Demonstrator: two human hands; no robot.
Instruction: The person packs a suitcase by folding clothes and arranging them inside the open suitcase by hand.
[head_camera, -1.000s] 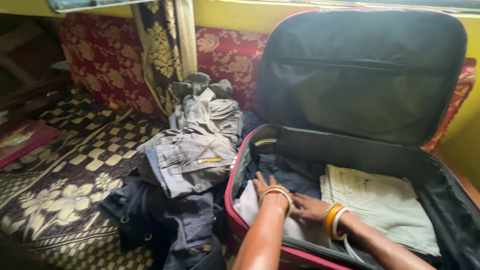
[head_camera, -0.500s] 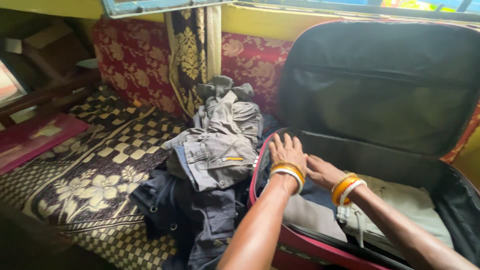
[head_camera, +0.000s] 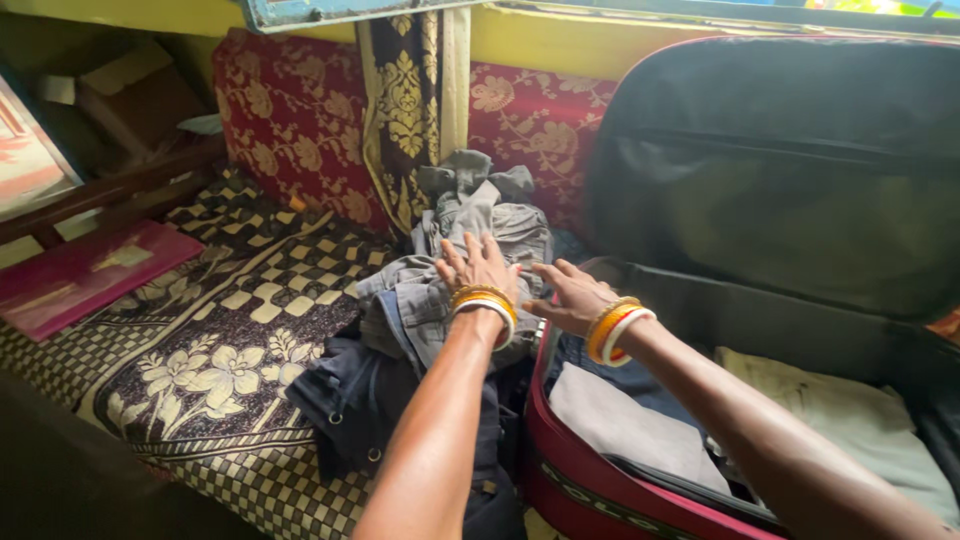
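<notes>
My left hand lies flat on a grey garment at the top of a heap of clothes beside an open suitcase. My right hand reaches over the suitcase's near-left corner toward the same grey pile, fingers spread, holding nothing. Both wrists wear orange and white bangles. Inside the red-edged suitcase lie a folded light grey cloth, a dark blue garment and a folded pale cloth. Dark blue clothing sits under the grey heap.
The suitcase lid stands upright against a yellow wall. A checked, flowered bedspread covers the bed. A red and gold cloth and a dark patterned curtain hang behind. A maroon flat item lies at left.
Both hands have left the folded clothes inside the suitcase and moved up and left, over the rim, onto the grey clothes heap. The camera has turned left.
</notes>
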